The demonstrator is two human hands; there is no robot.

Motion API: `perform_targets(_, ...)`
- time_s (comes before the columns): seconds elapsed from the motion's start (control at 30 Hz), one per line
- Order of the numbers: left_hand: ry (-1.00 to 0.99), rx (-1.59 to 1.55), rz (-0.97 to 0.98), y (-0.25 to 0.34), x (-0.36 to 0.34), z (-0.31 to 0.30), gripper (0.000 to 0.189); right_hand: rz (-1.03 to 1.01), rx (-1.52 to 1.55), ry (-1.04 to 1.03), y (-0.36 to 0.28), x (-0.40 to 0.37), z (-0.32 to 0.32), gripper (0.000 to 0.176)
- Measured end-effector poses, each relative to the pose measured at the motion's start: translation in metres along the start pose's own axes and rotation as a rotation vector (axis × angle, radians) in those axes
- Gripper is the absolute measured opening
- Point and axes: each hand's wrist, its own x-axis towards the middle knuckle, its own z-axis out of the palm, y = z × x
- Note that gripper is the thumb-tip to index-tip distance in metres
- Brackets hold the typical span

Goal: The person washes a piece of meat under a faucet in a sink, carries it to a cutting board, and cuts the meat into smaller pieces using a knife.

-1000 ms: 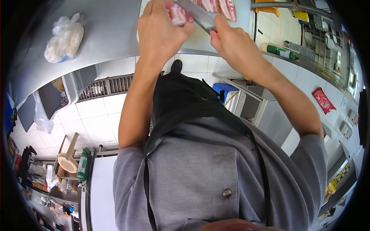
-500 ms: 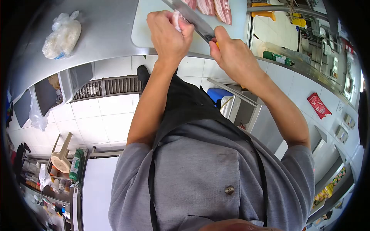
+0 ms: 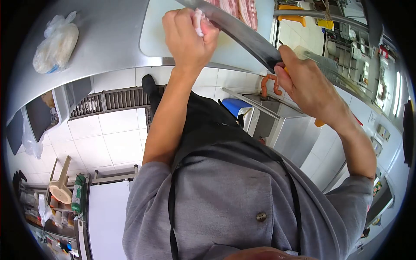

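My left hand [image 3: 187, 41] is closed on a pale, fatty piece of meat [image 3: 199, 21] over the near part of the white cutting board [image 3: 152, 41]. In my right hand [image 3: 308, 84] is a large knife [image 3: 247, 37], its yellow-orange handle mostly hidden by my fingers. The long blade slants up and left across the board, passing right beside the fingers of my left hand and the meat. Strips of pork belly [image 3: 248, 14], streaked pink and white, lie on the board beyond the blade.
A knotted plastic bag with whitish contents [image 3: 56, 47] rests on the steel counter [image 3: 112, 30] at left. Grey bins [image 3: 43, 113] hang below its edge. Another yellow handle [image 3: 291, 18] lies past the board's right side. A floor drain grate [image 3: 117, 100] runs beneath.
My right hand has drawn back to the right and toward me, pulling the knife along, so more blade shows. My left hand keeps its grip on the meat. The view has shifted slightly.
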Motion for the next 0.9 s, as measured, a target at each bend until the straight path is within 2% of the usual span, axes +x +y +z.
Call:
perform_targets(0.1,0.016,-0.007,0.003,0.003,0.001,-0.001,0.027,-0.07,0.028,-0.003,0.004,0.009,0.002,0.015)
perform_targets(0.43,0.073,-0.001,0.039,0.003,0.002,0.0,0.024,-0.066,-0.012,0.008,-0.007,0.045,0.015,0.017)
perform_targets(0.5,0.099,0.001,0.015,0.002,0.0,0.004,0.026,0.026,0.052,-0.005,-0.013,0.052,0.018,0.019)
perform_targets(0.63,0.135,-0.005,-0.056,0.001,-0.002,0.006,0.03,0.006,0.028,0.025,-0.009,0.066,0.037,0.02)
perform_targets(0.73,0.134,0.033,-0.046,0.001,0.001,0.003,0.024,-0.011,0.057,0.151,0.0,0.081,0.073,0.021)
perform_targets(0.8,0.126,0.043,-0.021,0.0,0.001,0.001,0.024,-0.161,0.053,0.405,0.011,0.09,0.1,0.023)
perform_targets(0.9,0.111,0.083,0.037,-0.005,-0.001,0.0,0.023,-0.191,0.158,0.428,0.016,0.092,0.112,0.024)
